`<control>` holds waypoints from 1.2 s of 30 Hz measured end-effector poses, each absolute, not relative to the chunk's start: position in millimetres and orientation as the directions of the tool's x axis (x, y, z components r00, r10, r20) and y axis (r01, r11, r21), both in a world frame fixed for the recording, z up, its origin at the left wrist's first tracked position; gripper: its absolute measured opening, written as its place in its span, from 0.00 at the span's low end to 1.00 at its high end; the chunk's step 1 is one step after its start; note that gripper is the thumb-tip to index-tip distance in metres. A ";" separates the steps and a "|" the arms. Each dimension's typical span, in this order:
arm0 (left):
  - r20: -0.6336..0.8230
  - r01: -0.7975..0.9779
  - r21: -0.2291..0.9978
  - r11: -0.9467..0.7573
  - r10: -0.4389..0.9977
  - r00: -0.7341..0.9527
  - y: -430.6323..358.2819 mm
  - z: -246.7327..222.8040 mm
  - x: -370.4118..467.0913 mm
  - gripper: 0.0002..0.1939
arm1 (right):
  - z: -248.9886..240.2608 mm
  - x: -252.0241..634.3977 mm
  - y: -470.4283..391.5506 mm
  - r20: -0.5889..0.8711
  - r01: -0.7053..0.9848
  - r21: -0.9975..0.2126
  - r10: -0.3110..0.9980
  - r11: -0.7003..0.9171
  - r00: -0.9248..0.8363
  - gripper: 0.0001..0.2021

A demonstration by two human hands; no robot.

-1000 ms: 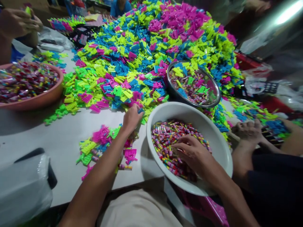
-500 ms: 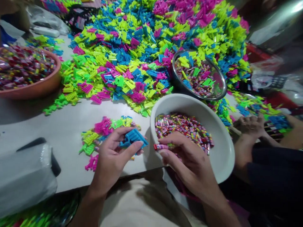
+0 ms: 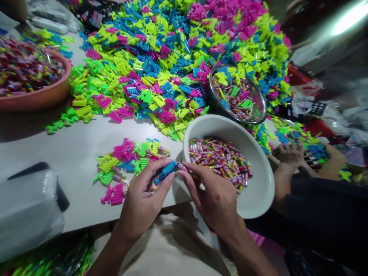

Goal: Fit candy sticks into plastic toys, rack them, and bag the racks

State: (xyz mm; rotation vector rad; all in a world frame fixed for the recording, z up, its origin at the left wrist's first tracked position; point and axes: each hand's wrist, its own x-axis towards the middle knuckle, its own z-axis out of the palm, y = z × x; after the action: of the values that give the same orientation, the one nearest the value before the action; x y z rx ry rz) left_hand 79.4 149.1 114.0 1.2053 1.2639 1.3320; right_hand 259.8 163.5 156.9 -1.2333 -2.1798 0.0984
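My left hand point(image 3: 145, 197) is closed on a blue plastic toy piece point(image 3: 167, 170), pinched between thumb and fingers and tilted edge-on. Between the thumb and fingertips of my right hand point(image 3: 215, 197) is a small wrapped candy roll point(image 3: 182, 167), its end against the blue piece; whether it is inside cannot be made out. Just beyond, a white basin point(image 3: 260, 191) holds many similar candy rolls point(image 3: 221, 163). Left of my hands, on the white table point(image 3: 77, 161), lies a small heap of pink, yellow, green and blue toy pieces point(image 3: 125, 149) with candy rolls among them.
A large mound of coloured toy pieces point(image 3: 161, 76) covers the table's far side. A metal bowl point(image 3: 263, 111) stands behind the basin, and an orange tub point(image 3: 64, 82) of candies at left. A grey plastic packet point(image 3: 28, 207) lies near left. Another person's hand point(image 3: 290, 155) is at right.
My right hand has moved left, bringing the candy roll against the blue piece. My left hand has turned the piece from face-up to edge-on. The view has shifted slightly.
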 end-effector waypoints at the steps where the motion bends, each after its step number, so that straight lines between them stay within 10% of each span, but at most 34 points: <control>1: 0.058 0.010 0.998 -0.057 0.993 -0.105 149.6 113.0 78.9 0.13 | 155.5 259.5 164.5 0.474 0.749 -0.349 0.795 0.563 -0.377 0.09; 18: -0.118 0.007 0.993 0.120 0.967 0.227 160.2 96.3 42.6 0.14 | 176.4 295.7 185.9 0.054 0.562 -0.743 0.870 0.363 -0.490 0.07; 24: 0.203 0.572 0.817 -0.072 0.965 -0.168 206.8 95.9 20.8 0.16 | 163.2 351.4 197.7 -0.016 0.817 -0.495 0.937 0.297 -0.350 0.10; 29: 0.092 0.776 0.592 -0.216 0.975 0.201 281.2 86.3 55.2 0.13 | 141.3 362.3 198.8 -0.265 0.886 -0.233 0.851 0.400 -0.453 0.11; 36: 0.025 0.888 0.406 -0.217 0.974 0.226 345.5 65.6 114.0 0.11 | 131.9 340.5 210.6 -0.168 0.862 0.036 0.854 0.505 -0.493 0.12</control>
State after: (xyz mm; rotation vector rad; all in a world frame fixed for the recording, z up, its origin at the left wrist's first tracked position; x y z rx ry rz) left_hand 114.0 345.5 65.6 2.1995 1.7376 0.3973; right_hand 340.5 210.6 131.9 -1.6478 -2.8647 0.0876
